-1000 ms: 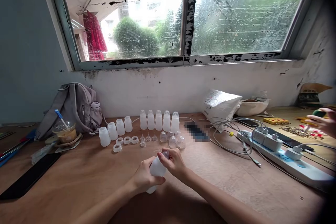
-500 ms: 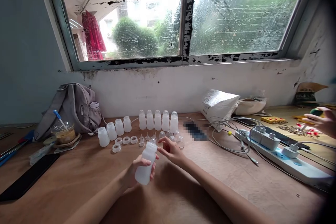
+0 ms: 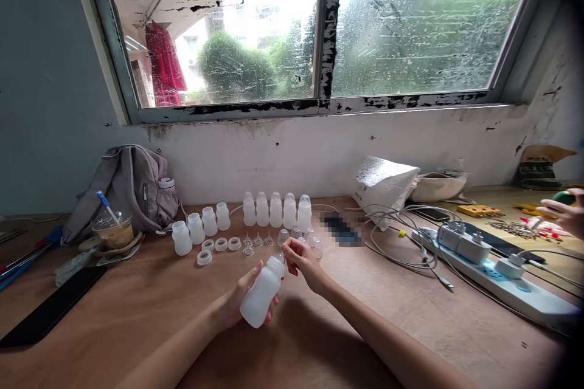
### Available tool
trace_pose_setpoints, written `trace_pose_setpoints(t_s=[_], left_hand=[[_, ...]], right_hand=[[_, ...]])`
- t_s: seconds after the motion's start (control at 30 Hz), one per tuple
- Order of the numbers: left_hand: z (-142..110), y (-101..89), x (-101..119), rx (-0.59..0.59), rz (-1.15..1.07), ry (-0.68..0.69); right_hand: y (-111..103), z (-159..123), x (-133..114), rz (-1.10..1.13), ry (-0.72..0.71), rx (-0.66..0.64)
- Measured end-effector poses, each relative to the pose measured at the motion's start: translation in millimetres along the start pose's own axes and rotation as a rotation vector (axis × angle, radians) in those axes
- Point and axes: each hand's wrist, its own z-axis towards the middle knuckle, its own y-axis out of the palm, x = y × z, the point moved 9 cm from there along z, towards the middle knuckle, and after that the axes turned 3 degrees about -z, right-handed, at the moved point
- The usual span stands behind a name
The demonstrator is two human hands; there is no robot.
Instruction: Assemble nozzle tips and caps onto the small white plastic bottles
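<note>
My left hand (image 3: 246, 295) is wrapped round a frosted white baby bottle (image 3: 261, 296), tilted with its neck up and to the right. At the bottle's mouth a clear teat (image 3: 280, 257) shows, partly hidden by fingers. The thumb and fingertips of my right hand (image 3: 301, 261) are pinched together on it. Behind the hands lie several clear teats (image 3: 258, 240) and, to their left, several white collar rings (image 3: 221, 244). Clear domed caps (image 3: 316, 247) stand behind my right hand. Open bottles (image 3: 196, 228) stand at the left, capped bottles (image 3: 275, 211) in a row at the back.
On the left are a grey backpack (image 3: 132, 188), an iced drink cup (image 3: 113, 231) and a black flat object (image 3: 55, 307). A white power strip (image 3: 497, 276) with chargers and loose cables (image 3: 410, 255) lies right. Another person's hand (image 3: 566, 209) holds something green at the far right.
The bottle has tilted further to the right in my left hand. My right hand's fingers have closed into a pinch at its mouth. The view has shifted slightly.
</note>
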Motion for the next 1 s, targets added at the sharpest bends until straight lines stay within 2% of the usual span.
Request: trace_pose_setpoints(t_s=[0.2, 0.4, 0.5, 0.57, 0.63, 0.73, 0.83, 0.9, 1.0], left_hand=[[4, -1.8, -3, -0.050, 0.002, -0.021], [6, -8.4, -4, -0.024, -0.009, -0.011], [3, -11.4, 7, 0.019, -0.054, 0.054], [0, -18.6, 20, 0.077, -0.039, 0.154], [-4, -33.5, 37, 0.182, 0.063, 0.295], [-8, -61.4, 57, 0.377, 0.338, 0.494], [-8, -82.0, 64, 0.491, 0.569, 0.553], [-8, -87.4, 65, 0.526, 0.695, 0.556], [-14, -78.7, 73, 0.540, 0.932, 0.612]], right_hand=[[-1, -1, -4, 0.002, -0.021, -0.013], [-4, 0, -16, 0.047, -0.032, 0.010], [-15, 1, -18, 0.039, -0.062, 0.085], [-23, 2, -18, 0.004, -0.079, 0.138], [-29, 3, -16, -0.041, -0.088, 0.171], [-31, 3, -10, -0.122, -0.090, 0.173], [-26, 3, -3, -0.239, -0.099, 0.145], [-22, 3, 2, -0.330, -0.117, 0.129], [-14, 1, 5, -0.477, -0.152, 0.100]])
